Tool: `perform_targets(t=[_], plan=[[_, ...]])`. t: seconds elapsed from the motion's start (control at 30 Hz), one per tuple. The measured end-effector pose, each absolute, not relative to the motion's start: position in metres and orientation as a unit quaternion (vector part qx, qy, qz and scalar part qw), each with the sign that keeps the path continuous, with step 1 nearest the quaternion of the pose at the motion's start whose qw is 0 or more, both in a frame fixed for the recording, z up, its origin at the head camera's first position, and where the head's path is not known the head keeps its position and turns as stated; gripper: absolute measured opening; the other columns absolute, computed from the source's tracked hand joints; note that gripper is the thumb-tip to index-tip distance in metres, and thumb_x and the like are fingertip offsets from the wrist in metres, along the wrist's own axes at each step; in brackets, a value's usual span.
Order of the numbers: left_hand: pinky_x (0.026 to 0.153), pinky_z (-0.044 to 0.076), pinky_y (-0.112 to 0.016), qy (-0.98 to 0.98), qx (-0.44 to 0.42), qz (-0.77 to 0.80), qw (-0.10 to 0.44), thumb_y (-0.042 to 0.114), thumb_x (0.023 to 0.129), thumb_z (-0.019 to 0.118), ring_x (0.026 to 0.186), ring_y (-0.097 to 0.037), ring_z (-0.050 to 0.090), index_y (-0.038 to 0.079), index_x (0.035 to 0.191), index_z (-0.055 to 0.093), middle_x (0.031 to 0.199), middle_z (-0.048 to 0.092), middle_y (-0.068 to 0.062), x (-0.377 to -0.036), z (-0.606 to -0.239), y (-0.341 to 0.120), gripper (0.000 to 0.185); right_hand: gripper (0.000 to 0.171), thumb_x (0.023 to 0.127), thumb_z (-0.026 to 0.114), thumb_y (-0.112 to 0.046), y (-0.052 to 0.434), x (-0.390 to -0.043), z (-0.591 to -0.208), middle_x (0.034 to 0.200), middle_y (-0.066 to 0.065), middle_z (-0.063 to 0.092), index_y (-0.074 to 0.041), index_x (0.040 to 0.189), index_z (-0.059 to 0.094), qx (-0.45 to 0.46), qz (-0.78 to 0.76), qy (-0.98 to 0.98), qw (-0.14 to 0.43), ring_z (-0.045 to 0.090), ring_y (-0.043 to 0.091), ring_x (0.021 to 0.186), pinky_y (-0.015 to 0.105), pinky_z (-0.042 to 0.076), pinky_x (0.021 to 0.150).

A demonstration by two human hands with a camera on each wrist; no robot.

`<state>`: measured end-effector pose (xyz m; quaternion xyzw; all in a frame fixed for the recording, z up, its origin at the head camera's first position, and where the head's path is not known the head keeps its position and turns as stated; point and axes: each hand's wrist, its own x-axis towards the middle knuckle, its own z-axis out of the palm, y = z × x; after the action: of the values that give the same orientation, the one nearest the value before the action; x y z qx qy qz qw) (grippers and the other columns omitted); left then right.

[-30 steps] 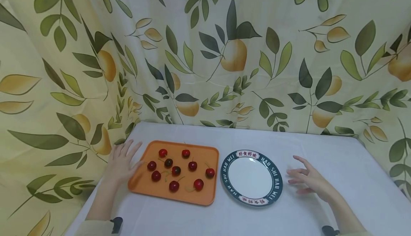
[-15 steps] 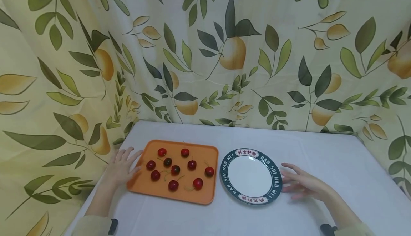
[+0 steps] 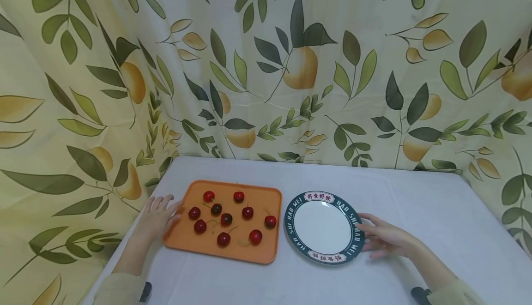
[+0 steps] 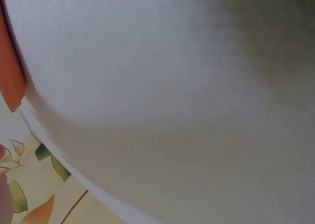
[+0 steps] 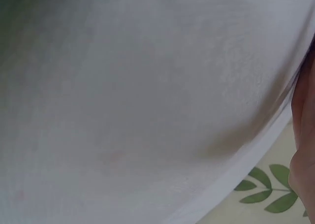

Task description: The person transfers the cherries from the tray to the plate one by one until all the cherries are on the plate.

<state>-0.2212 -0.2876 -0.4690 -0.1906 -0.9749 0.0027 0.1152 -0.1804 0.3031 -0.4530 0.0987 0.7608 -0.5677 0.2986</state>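
Observation:
An orange tray lies on the white table and carries several red and dark cherries. To its right sits a round white plate with a dark green lettered rim and nothing on it. My left hand rests flat beside the tray's left edge, its straight fingers touching the rim. On the other side my right hand lies on the cloth with its fingertips at the plate's right rim. In the left wrist view only a corner of the tray and white cloth show.
A curtain printed with leaves and pears closes off the back and left sides of the table. The table's left edge runs just beside my left forearm. In the right wrist view there is only white cloth and the table's edge.
My right hand has slid left across the cloth until its fingers reach the plate's rim. My left hand has lowered and settled against the tray's left edge.

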Motion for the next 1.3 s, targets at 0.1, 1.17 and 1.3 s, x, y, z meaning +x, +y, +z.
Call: perform_targets(t=[0.1, 1.17, 1.3], plan=[[0.100, 0.021, -0.057, -0.975, -0.190, -0.003, 0.114, 0.023, 0.089, 0.057, 0.113, -0.040, 0.039, 0.012, 0.116, 0.056, 0.121, 0.046, -0.020, -0.221, -0.472, -0.288, 0.029, 0.074, 0.092, 0.050, -0.035, 0.301, -0.180, -0.453, 0.105, 0.015, 0.057, -0.007, 0.144, 0.005, 0.101, -0.568, 0.761, 0.298, 0.065, 0.023, 0.078, 0.035, 0.054, 0.061], [0.096, 0.027, -0.054, -0.972, -0.203, -0.032, 0.119, 0.018, 0.088, 0.058, 0.107, -0.038, 0.042, 0.007, 0.102, 0.052, 0.112, 0.047, -0.018, -0.227, -0.487, -0.287, 0.018, 0.068, 0.092, 0.052, -0.017, 0.295, -0.180, -0.461, 0.089, 0.012, 0.054, -0.012, 0.144, 0.008, 0.138, -0.561, 0.766, 0.280, 0.062, 0.019, 0.068, 0.034, 0.054, 0.062], [0.098, 0.026, -0.054, -0.972, -0.200, -0.028, 0.119, 0.020, 0.089, 0.058, 0.110, -0.038, 0.042, 0.004, 0.117, 0.051, 0.116, 0.047, -0.019, -0.230, -0.489, -0.285, 0.033, 0.068, 0.092, 0.051, -0.017, 0.295, -0.180, -0.460, 0.089, 0.011, 0.054, -0.012, 0.144, 0.008, 0.138, -0.560, 0.766, 0.283, 0.061, 0.018, 0.067, 0.033, 0.054, 0.061]])
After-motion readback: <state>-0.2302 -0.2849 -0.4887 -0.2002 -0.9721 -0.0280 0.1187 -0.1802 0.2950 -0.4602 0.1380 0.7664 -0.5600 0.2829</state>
